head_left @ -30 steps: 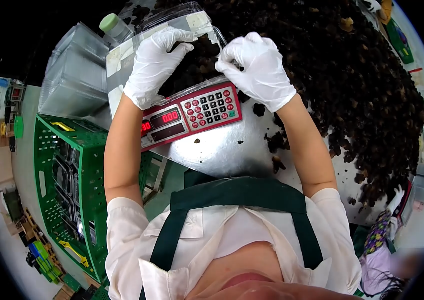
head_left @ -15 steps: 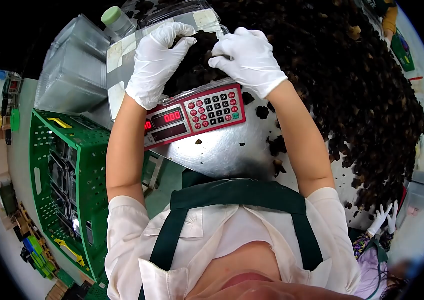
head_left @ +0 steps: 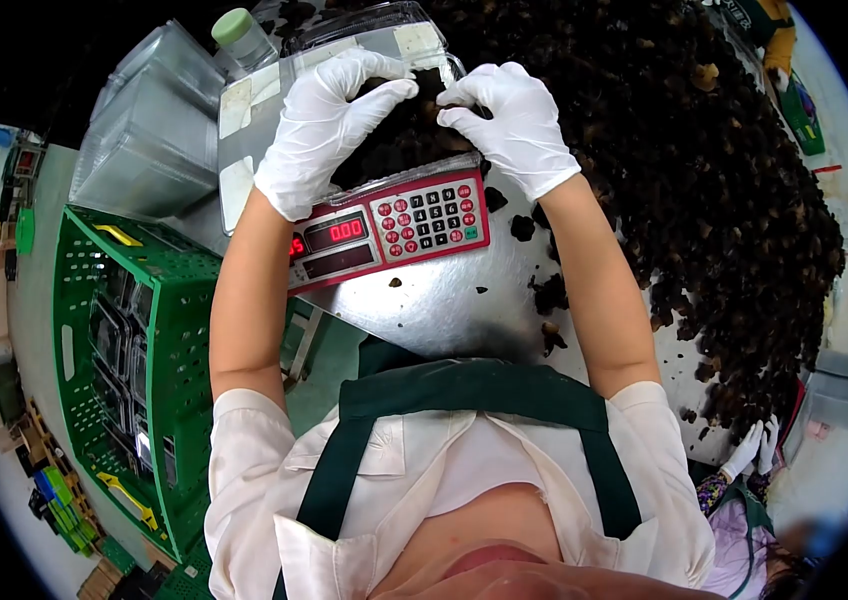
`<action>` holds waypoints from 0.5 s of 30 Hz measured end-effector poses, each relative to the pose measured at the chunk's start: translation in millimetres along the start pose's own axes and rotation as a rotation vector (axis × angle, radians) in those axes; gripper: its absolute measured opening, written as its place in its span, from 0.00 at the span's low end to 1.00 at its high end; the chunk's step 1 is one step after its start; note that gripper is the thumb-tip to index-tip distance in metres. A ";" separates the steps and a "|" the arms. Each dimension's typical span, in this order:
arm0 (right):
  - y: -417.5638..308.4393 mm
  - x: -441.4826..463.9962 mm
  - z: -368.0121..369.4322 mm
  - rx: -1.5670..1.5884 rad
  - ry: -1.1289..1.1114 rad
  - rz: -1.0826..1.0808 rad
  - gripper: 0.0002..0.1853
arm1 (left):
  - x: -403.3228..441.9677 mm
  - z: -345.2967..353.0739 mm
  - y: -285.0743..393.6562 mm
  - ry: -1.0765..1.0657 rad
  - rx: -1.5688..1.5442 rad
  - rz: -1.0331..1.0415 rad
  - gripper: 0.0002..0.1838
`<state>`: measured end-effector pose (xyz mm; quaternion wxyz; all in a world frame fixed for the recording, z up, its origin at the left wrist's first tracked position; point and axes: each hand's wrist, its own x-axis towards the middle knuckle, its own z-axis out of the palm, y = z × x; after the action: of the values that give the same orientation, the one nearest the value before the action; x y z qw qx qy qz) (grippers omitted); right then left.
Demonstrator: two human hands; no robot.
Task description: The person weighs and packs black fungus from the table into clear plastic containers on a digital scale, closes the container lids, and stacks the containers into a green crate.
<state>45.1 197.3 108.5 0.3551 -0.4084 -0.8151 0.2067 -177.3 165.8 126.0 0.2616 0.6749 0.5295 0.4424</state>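
Both my hands wear white gloves and are over a heap of dark, wrinkled wood ear mushrooms (head_left: pixel 389 148) in a clear plastic box on a red-edged digital scale (head_left: pixel 419 222). My left hand (head_left: pixel 324 125) comes in from the left, its thumb and fingertips curled close together in a pinch. Facing it, my right hand (head_left: pixel 512 130) pinches too, thumb near the bent forefinger. A dark mushroom piece (head_left: pixel 428 82) shows between the two sets of fingertips; how firmly each hand grips it is partly hidden. The scale's display reads 0.00.
Stacked clear boxes (head_left: pixel 154 140) and a green-capped jar (head_left: pixel 242 38) stand at the left, above a green crate (head_left: pixel 152 380) holding black trays. A wide pile of wood ear mushrooms (head_left: pixel 684 180) spreads rightward. A co-worker's gloved hands (head_left: pixel 752 447) are at lower right.
Both hands have shifted slightly right and down in the view, still close together over the box. The partly covered left display has changed its digits; 0.00 stays.
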 end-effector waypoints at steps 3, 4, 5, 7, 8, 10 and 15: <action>-9.3 1.9 -10.2 -0.211 -0.014 -0.035 0.16 | -0.2 -11.7 22.8 0.044 -0.074 0.172 0.10; -11.3 0.3 -20.0 -0.182 0.049 -0.066 0.15 | -2.8 -18.8 36.9 0.096 -0.156 0.043 0.12; -12.8 -2.0 -30.8 -0.081 0.080 -0.010 0.14 | 0.5 -28.4 31.8 0.153 -0.240 -0.007 0.12; -10.7 -12.8 -45.3 0.096 0.153 0.137 0.14 | 16.3 -60.8 7.2 0.232 -0.290 -0.058 0.14; -7.6 -19.3 -50.0 0.171 0.195 0.229 0.14 | 26.3 -75.7 -2.5 0.253 -0.254 -0.059 0.15; 10.6 -30.4 -53.9 0.122 0.178 0.282 0.13 | 34.6 -86.7 3.4 0.247 -0.231 -0.098 0.10; 10.5 -57.6 -34.9 0.440 0.031 0.540 0.11 | 69.2 -94.8 -36.0 0.120 0.529 -0.264 0.24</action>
<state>100.5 158.2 101.4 0.3794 -0.5260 -0.6083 0.4575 -274.2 231.2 163.3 0.1000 0.6174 0.7242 0.2903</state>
